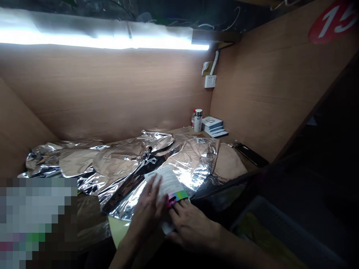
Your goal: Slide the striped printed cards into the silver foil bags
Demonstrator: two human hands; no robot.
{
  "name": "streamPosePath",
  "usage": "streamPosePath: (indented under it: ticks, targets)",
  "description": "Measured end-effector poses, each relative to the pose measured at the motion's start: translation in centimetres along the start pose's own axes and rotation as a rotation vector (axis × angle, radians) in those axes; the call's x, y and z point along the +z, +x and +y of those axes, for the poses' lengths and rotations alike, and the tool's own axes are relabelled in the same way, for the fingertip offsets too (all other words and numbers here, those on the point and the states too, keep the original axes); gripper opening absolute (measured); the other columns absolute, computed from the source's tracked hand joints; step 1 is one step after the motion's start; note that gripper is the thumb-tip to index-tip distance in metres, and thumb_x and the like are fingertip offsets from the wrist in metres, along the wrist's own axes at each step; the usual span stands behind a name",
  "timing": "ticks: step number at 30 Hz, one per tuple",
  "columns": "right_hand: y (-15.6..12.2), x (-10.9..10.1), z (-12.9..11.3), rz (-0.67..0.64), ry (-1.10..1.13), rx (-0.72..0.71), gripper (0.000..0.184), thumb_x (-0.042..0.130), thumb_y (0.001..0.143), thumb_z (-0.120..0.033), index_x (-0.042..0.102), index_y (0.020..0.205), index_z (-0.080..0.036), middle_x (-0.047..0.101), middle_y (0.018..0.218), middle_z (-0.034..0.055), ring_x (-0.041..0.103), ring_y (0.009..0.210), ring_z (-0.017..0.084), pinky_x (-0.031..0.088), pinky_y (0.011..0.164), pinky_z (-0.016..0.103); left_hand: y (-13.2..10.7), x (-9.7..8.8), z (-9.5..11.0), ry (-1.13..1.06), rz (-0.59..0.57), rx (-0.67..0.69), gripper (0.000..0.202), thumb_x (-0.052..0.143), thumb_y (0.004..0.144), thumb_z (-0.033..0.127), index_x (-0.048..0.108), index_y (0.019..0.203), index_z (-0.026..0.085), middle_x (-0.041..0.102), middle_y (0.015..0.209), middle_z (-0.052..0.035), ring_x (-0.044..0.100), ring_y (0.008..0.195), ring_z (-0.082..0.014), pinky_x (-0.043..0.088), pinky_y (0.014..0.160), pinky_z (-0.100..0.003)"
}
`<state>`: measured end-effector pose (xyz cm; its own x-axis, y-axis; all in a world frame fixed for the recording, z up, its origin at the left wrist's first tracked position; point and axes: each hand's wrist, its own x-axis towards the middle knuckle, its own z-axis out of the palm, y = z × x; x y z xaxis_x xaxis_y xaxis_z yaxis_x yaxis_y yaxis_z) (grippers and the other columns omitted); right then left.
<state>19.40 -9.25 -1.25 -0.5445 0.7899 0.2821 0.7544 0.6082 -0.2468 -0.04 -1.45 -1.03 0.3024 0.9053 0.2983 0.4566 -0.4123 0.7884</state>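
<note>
Together, left hand (pixel 147 213) and right hand (pixel 190 228) pinching a printed card (pixel 164 183) (crumpled foil (pixel 187 160) beneath)

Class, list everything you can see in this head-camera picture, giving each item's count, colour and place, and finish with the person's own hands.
printed card: one, white with a multicoloured band, between the hands
crumpled foil sheets: several, silver, spread across the desk
steel flask: one, silver, back corner
stack of booklets: one stack, pale blue and white, beside the flask
wall socket: one, white, on the back wall
light strip: one, glowing white, above the back wall
number sign: one, red with white numerals, upper right
smartphone: one, black, right of the foil
plastic crate: one, grey, lower right
left hand: one, on the card
right hand: one, at the card's lower edge
</note>
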Motion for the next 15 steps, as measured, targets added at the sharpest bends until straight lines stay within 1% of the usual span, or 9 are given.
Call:
streamPosePath:
  ticks: [2,4,6,9,11,12,13,14,15]
  targets:
    - [-1.1,0.8,0.3,-0.003,-0.001,-0.084,0.043,0.062,0.099,-0.051,0.067,0.120,-0.013,0.070,0.120,0.0157,0.062,0.114,0.032,0.047,0.104,0.047,-0.9,-0.3,-1.3,0.372,-0.228,0.199,0.057,0.062,0.098,0.049,0.054,0.150,0.029,0.046,0.163,-0.0100,0.034,0.155,-0.0378,0.032,0.123,-0.066]
    - [-2.1,0.8,1.0,0.050,0.029,-0.154,0.043,0.063,0.098,-0.053,0.068,0.119,-0.015,0.072,0.119,0.0138,0.063,0.114,0.030,0.047,0.103,0.045,-1.7,-0.3,-2.0,0.618,-0.341,0.344,0.062,0.057,0.101,0.051,0.044,0.157,0.027,0.037,0.168,-0.0108,0.028,0.157,-0.0394,0.039,0.119,-0.066]
    - [-2.6,0.4,2.1,0.102,0.011,-0.191,0.054,0.065,0.098,-0.055,0.062,0.136,-0.017,0.067,0.135,0.0155,0.057,0.128,0.033,0.043,0.108,0.049,-2.2,-0.4,-2.1,0.714,-0.337,0.436,0.064,0.055,0.103,0.048,0.040,0.160,0.024,0.034,0.169,-0.0124,0.025,0.158,-0.0390,0.042,0.119,-0.063]
    - [-2.6,0.2,4.4,0.114,-0.054,-0.234,0.054,0.061,0.103,-0.040,0.049,0.152,-0.021,0.055,0.155,0.0140,0.044,0.146,0.033,0.035,0.114,0.051,-3.1,-1.0,-1.9,0.733,-0.286,0.538,0.057,0.056,0.103,0.043,0.047,0.154,0.020,0.045,0.163,-0.0135,0.032,0.156,-0.0372,0.049,0.116,-0.055]
    - [-2.3,0.6,5.5,0.137,0.002,-0.242,0.043,0.060,0.104,-0.033,0.056,0.146,-0.023,0.059,0.151,0.0099,0.048,0.144,0.029,0.037,0.112,0.047,-3.9,-1.5,-1.8,0.701,-0.282,0.566,0.072,0.065,0.095,0.057,0.048,0.152,0.017,0.049,0.160,-0.0161,0.037,0.152,-0.0406,0.054,0.111,-0.055]
    - [-2.1,0.8,5.8,0.158,0.062,-0.228,0.036,0.061,0.103,-0.032,0.062,0.138,-0.023,0.063,0.148,0.0077,0.051,0.142,0.029,0.037,0.111,0.046,-4.3,-1.6,-1.8,0.681,-0.281,0.567,0.080,0.069,0.090,0.064,0.049,0.151,0.016,0.050,0.159,-0.0173,0.039,0.151,-0.0428,0.056,0.108,-0.056]
    - [-1.9,1.0,6.0,0.178,0.134,-0.198,0.027,0.063,0.103,-0.033,0.067,0.128,-0.024,0.066,0.143,0.0056,0.053,0.139,0.028,0.038,0.110,0.045,-4.8,-1.7,-1.9,0.657,-0.263,0.557,0.080,0.071,0.087,0.065,0.053,0.147,0.015,0.052,0.158,-0.0176,0.040,0.150,-0.0438,0.057,0.107,-0.057]
    - [-1.7,1.2,5.9,0.199,0.214,-0.157,0.017,0.065,0.102,-0.033,0.070,0.116,-0.024,0.070,0.138,0.0037,0.056,0.136,0.027,0.038,0.109,0.044,-5.1,-1.6,-1.9,0.629,-0.232,0.536,0.069,0.072,0.089,0.060,0.058,0.140,0.016,0.054,0.156,-0.0165,0.041,0.150,-0.0427,0.057,0.108,-0.056]
    - [-1.4,1.3,5.7,0.226,0.293,-0.101,0.010,0.066,0.102,-0.032,0.070,0.104,-0.023,0.073,0.130,0.0021,0.059,0.131,0.026,0.038,0.107,0.043,-5.4,-1.4,-2.0,0.596,-0.188,0.504,0.048,0.070,0.094,0.050,0.063,0.130,0.018,0.059,0.152,-0.0142,0.043,0.149,-0.0395,0.057,0.109,-0.054]
